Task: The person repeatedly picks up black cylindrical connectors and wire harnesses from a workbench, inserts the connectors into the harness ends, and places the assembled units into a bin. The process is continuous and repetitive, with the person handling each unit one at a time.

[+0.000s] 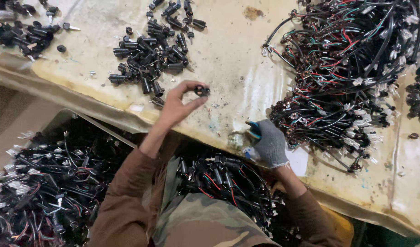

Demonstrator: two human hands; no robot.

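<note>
Left hand (175,107) pinches a small black part (201,91) (other fingers spread); gloved right hand (269,142) grips a teal-handled tool (253,129).

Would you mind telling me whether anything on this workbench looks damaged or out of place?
Yes: the worn cream plastic table cover has a brown stain near its far edge. A few black cylindrical parts lie apart from the main pile.

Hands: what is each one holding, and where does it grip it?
The left hand pinches a small black part by its end, between fingertips. The gloved right hand grips a blue-handled tool by the handle.
</note>
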